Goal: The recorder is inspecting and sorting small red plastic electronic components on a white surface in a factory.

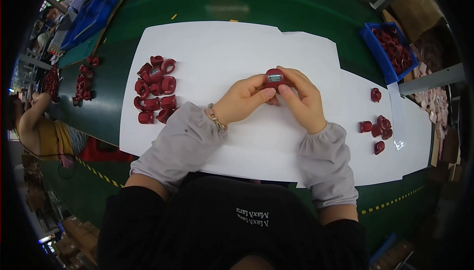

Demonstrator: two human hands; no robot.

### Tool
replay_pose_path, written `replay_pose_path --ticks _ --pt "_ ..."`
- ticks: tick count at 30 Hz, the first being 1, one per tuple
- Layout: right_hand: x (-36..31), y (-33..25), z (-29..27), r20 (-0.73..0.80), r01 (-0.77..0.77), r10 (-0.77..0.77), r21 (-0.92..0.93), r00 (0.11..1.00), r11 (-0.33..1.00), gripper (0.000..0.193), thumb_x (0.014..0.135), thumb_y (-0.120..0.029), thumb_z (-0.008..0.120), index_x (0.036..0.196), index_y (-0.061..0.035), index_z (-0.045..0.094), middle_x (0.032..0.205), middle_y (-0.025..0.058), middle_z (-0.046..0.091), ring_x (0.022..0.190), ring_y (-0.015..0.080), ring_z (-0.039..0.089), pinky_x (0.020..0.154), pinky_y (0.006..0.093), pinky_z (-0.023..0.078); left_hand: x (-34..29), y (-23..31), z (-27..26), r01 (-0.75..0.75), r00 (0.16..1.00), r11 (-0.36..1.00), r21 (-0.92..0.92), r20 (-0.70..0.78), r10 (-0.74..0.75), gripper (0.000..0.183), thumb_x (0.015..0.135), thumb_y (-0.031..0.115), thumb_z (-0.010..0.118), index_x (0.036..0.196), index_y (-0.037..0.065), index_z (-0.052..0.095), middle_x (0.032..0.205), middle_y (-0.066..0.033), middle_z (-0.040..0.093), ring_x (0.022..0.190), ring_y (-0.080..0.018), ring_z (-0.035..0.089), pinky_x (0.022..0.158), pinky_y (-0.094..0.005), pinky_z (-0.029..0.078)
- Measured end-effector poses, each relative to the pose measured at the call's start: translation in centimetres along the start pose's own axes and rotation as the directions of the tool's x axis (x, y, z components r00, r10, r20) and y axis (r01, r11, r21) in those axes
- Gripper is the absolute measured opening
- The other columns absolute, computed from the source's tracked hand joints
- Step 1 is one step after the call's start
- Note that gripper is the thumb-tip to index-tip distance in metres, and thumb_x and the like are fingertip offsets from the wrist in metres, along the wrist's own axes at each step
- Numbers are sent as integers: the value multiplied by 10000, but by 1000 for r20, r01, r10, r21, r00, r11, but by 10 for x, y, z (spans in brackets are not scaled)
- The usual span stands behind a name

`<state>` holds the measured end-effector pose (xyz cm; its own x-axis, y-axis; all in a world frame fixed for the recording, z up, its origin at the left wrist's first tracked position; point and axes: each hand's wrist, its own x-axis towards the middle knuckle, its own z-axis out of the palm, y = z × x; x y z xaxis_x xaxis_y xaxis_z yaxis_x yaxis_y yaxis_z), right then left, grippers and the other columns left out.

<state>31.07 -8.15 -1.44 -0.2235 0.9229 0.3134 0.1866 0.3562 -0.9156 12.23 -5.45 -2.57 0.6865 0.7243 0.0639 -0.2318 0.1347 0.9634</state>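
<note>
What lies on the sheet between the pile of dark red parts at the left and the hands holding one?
Nothing: the head view shows only bare white paper between the pile of red parts and the left hand.

the lower half of the red counter piece (274,78) sits behind the fingertips of the left hand (243,99) and right hand (302,99), and what its small grey window shows is too small to tell. the parts in the blue bin (380,53) blur into one dark red mass. the person (42,132) at the left is cut off by the dark fisheye rim, where the far shelves smear.
</note>
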Motion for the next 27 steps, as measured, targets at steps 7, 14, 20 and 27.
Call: replay_pose_path --ticks 7,14,20,27 --pt "-2 -3 3 9 -56 56 79 998 995 438 861 -31 570 1289 6 485 1180 106 553 1045 181 552 931 305 431 -2 -4 -1 -51 998 993 105 -33 55 332 972 150 458 1262 -12 464 1116 -58 564 945 -117 547 854 -271 461" --pt "-1 -6 2 21 -85 84 32 996 996 370 821 -3 577 1185 15 516 1110 91 582 1012 170 552 919 308 435 -1 -5 1 -41 999 994 97 -14 43 288 957 133 470 1211 1 496 1038 -32 564 912 -101 527 834 -255 454" --pt "-1 -5 2 11 -80 80 22 997 997 353 794 3 569 1143 5 516 1075 78 576 984 165 547 907 311 434 0 -7 0 -45 999 989 139 14 43 256 955 125 467 1177 4 507 1009 -32 565 904 -97 524 822 -258 450" --pt "-3 -4 2 2 -58 58 -24 998 998 353 771 14 561 1121 1 522 1058 75 572 966 162 543 896 306 434 -1 -7 -1 -58 998 980 191 25 54 251 955 122 468 1174 6 509 992 -23 561 888 -86 511 807 -250 444"
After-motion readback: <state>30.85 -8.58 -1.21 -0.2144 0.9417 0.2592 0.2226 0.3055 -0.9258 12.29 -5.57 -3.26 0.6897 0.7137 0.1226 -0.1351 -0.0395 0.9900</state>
